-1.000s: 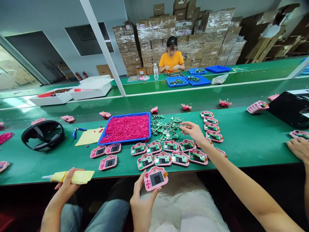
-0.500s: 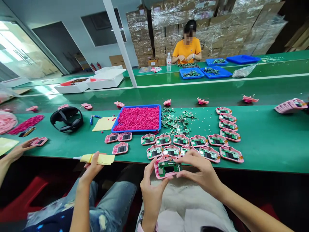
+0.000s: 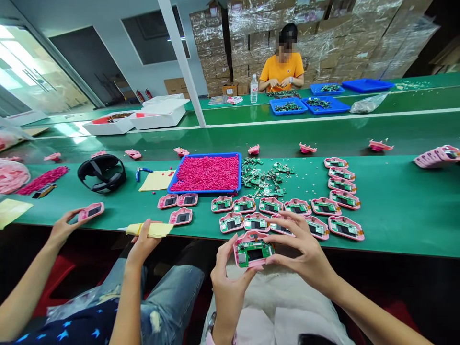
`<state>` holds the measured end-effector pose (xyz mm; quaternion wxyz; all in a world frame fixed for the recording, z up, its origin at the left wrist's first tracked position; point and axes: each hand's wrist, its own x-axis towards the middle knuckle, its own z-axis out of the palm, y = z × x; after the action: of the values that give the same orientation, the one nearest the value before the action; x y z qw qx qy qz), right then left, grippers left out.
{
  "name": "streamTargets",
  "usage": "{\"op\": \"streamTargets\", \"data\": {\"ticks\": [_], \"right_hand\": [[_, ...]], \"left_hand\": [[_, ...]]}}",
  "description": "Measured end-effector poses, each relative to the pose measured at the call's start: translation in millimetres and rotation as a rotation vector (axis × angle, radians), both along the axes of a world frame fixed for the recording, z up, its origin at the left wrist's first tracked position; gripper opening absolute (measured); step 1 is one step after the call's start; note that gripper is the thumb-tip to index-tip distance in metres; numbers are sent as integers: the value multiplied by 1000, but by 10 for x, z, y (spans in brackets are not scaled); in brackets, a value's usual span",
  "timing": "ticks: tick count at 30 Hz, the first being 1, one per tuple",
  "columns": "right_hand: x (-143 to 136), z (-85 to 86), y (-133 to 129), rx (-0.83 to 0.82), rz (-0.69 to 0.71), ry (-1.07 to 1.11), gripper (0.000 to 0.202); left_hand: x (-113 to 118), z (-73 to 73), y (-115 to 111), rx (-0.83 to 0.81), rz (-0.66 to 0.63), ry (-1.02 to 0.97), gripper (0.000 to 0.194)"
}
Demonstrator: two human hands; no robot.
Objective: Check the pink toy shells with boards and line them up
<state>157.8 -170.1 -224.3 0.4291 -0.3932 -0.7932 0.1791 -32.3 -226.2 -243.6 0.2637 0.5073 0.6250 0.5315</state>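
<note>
My left hand [image 3: 230, 283] grips a pink plastic casing [image 3: 238, 241] by its left side and bottom, just off the bench's front edge above my lap. A green circuit board [image 3: 245, 257] with a dark rectangle lies in the casing. The thumb and index finger of my right hand [image 3: 307, 247] close on the board's right end; its other fingers are spread. Just beyond my hands, pink casings with green boards [image 3: 257, 222] stand in two rows on the bench, partly covered by my right fingers.
Left of me, a co-worker's hands hold a casing [image 3: 94, 211] and a yellow-wrapped applicator [image 3: 154, 230]. A blue tray [image 3: 240, 172] of small pink parts stands beside loose circuit boards [image 3: 264, 175]. More casings lie on the conveyor [image 3: 215, 139]. A headset [image 3: 102, 175] rests farther left.
The co-worker's left hand has brought its casing to the right, and the applicator has shifted slightly right. My hands still hold the casing and board, with little visible movement.
</note>
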Motion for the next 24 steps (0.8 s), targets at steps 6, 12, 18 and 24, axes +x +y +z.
{"op": "streamTargets", "data": {"ticks": [6,12,18,24], "right_hand": [[43,23,-3,-12,-19,-31,23],[70,19,-6,18,19,-28,24],[54,-38,-43,-36,46,58,26],[19,-125,-115,-9,59,111,24]], "left_hand": [[26,-10,-10,-14,-16,9,68],[10,-7,-29,-31,-55,14,69],[21,23,-45,-113,-97,-100,69],[77,52,-17,-206,-254,-476,52]]}}
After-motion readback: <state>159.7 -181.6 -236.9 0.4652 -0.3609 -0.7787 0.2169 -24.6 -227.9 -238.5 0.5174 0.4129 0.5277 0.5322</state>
